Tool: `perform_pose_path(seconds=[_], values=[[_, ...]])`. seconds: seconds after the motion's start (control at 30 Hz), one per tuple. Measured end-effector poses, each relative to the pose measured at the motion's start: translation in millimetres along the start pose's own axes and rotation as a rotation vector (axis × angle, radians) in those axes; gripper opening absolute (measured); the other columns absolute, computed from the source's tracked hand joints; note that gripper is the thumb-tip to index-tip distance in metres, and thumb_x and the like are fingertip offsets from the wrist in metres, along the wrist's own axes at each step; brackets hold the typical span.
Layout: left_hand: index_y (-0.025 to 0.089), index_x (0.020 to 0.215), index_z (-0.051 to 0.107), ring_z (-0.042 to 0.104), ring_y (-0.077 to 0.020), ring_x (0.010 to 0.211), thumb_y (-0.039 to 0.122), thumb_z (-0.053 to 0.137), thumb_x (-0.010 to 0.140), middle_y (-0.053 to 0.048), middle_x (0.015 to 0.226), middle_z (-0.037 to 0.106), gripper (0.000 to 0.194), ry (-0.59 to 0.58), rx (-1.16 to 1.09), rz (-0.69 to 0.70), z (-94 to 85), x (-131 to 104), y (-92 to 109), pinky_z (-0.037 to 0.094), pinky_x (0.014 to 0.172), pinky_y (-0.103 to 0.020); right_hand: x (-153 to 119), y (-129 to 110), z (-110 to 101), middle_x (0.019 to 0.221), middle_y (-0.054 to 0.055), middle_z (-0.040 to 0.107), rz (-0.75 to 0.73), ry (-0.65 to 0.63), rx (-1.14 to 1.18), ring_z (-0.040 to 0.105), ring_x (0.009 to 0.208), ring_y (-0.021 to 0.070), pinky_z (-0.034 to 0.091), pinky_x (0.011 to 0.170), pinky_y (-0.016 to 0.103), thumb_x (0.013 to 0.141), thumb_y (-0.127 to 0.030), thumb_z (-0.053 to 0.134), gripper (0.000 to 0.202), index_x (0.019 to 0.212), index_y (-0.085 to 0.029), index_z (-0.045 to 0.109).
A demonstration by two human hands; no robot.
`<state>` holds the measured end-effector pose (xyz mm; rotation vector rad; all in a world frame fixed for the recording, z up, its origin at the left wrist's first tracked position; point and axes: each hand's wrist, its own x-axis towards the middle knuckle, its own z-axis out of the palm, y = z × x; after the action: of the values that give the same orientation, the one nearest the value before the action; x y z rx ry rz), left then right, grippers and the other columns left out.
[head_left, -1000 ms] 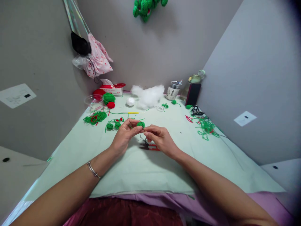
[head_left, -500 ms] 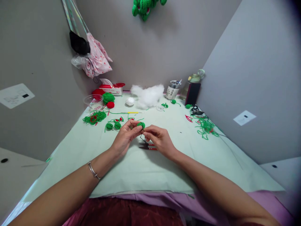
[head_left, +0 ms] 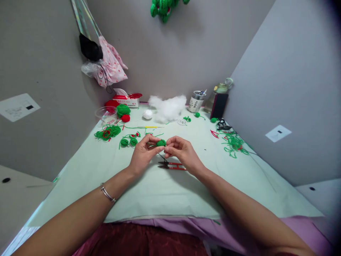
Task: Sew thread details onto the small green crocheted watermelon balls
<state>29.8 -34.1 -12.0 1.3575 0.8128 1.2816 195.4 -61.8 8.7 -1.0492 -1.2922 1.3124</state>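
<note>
- Yarn ball (head_left: 161, 143), small and green, is up between the two hands, over the bench (head_left: 160, 199).
- The left hand (head_left: 145, 152) has the ball's left side, pinching it with thumb and fingers.
- The right hand (head_left: 179, 151) is at the ball's right end, thumb and fingers bent in close. I cannot tell if they pinch the ball or something tiny.
- Black thread (head_left: 162, 157) hangs just under the hands.
- Red-handled snips (head_left: 174, 168) lie on the bench below the right hand.
- Two green balls (head_left: 124, 142) with dark lines lie left of the left hand.
</note>
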Motion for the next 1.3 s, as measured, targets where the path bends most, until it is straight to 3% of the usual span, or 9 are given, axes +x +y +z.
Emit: perform_pose_path(seconds=[0.1, 0.2, 0.47, 0.63, 0.77, 0.83, 1.0, 1.1, 1.3], values=[[0.019, 0.085, 0.063, 0.06, -0.0148, 0.08, 0.027, 0.079, 0.071, 0.001, 0.085, 0.062, 0.023, -0.035, 0.024, 0.004, -1.1, 0.8, -2.1, 0.048, 0.076, -0.028, -2.8, -8.5, -4.0, 0.078, 0.001, 0.064, -0.035, -0.06, -0.046, 0.066, 0.072, 0.0148, 0.053, 0.073, 0.032, 0.082, -0.036, 0.068, 0.024, 0.088, -0.018, 0.054], [0.02, 0.087, 0.064, 0.061, -0.0152, 0.081, 0.027, 0.077, 0.073, 0.0, 0.088, 0.063, 0.021, -0.076, 0.042, 0.002, -2.2, 1.0, -5.5, 0.049, 0.078, -0.029, -4.3, -14.3, -9.6, 0.084, 0.003, 0.066, -0.197, -0.037, -0.379, 0.064, 0.079, 0.0159, 0.05, 0.077, 0.032, 0.089, -0.034, 0.061, 0.015, 0.088, -0.018, 0.06], [0.02, 0.092, 0.068, 0.061, -0.0181, 0.091, 0.021, 0.074, 0.074, -0.004, 0.097, 0.062, 0.019, -0.213, 0.07, 0.028, -0.8, -1.6, -11.4, 0.049, 0.086, -0.033, -1.7, -10.5, -16.5, 0.088, 0.005, 0.065, -0.426, -0.01, -0.77, 0.057, 0.088, 0.0196, 0.043, 0.079, 0.033, 0.087, -0.023, 0.062, 0.008, 0.082, -0.021, 0.068], [0.021, 0.092, 0.068, 0.059, -0.0184, 0.091, 0.02, 0.074, 0.072, -0.004, 0.097, 0.062, 0.021, -0.218, 0.133, 0.022, -2.9, 1.3, -11.8, 0.046, 0.088, -0.033, -3.0, -31.5, -24.7, 0.091, 0.004, 0.067, -0.449, 0.227, -0.421, 0.057, 0.076, 0.0152, 0.043, 0.065, 0.029, 0.087, -0.028, 0.062, 0.009, 0.082, -0.02, 0.06], [0.022, 0.096, 0.068, 0.059, -0.0194, 0.091, 0.02, 0.071, 0.074, -0.004, 0.097, 0.063, 0.023, -0.231, 0.163, 0.003, -8.3, 5.8, -11.1, 0.047, 0.087, -0.034, -2.1, -50.3, -39.2, 0.071, -0.001, 0.064, -0.103, 0.027, -0.045, 0.045, 0.043, 0.0088, 0.031, 0.042, 0.024, 0.091, -0.038, 0.055, 0.018, 0.086, -0.022, 0.048], [0.023, 0.096, 0.069, 0.059, -0.02, 0.09, 0.021, 0.071, 0.073, -0.004, 0.096, 0.064, 0.023, -0.228, 0.204, 0.014, -12.5, 8.6, -12.9, 0.047, 0.086, -0.034, -1.9, -58.0, -50.1, 0.06, -0.004, 0.055, -0.076, 0.019, 0.016, 0.046, 0.043, 0.0097, 0.036, 0.044, 0.024, 0.089, -0.038, 0.058, 0.019, 0.085, -0.023, 0.048], [0.023, 0.09, 0.07, 0.058, -0.0164, 0.075, 0.019, 0.069, 0.07, -0.002, 0.093, 0.064, 0.021, -0.199, 0.329, 0.052, -21.1, 13.9, -20.0, 0.048, 0.076, -0.031, -6.2, -78.2, -93.4, 0.058, -0.005, 0.033, -0.573, 0.496, 0.156, 0.049, 0.059, 0.0108, 0.045, 0.063, 0.025, 0.086, -0.027, 0.065, 0.013, 0.078, -0.025, 0.054], [0.023, 0.09, 0.069, 0.056, -0.0148, 0.072, 0.02, 0.071, 0.07, -0.002, 0.089, 0.062, 0.02, -0.185, 0.306, 0.025, -20.7, 14.1, -18.3, 0.047, 0.071, -0.029, -7.1, -81.9, -109.9, 0.061, -0.003, 0.032, -0.68, 0.67, 0.13, 0.049, 0.064, 0.0119, 0.044, 0.068, 0.026, 0.091, -0.023, 0.058, 0.015, 0.076, -0.026, 0.054], [0.021, 0.102, 0.067, 0.063, -0.0162, 0.082, 0.029, 0.075, 0.074, -0.003, 0.094, 0.062, 0.03, -0.233, -0.007, -0.188, -15.8, 11.5, -7.0, 0.05, 0.08, -0.033, 2.2, -55.3, -74.6, 0.06, -0.005, 0.048, -0.413, 0.342, -0.058, 0.053, 0.055, 0.0117, 0.04, 0.054, 0.026, 0.084, -0.023, 0.061, 0.017, 0.101, -0.023, 0.058]])
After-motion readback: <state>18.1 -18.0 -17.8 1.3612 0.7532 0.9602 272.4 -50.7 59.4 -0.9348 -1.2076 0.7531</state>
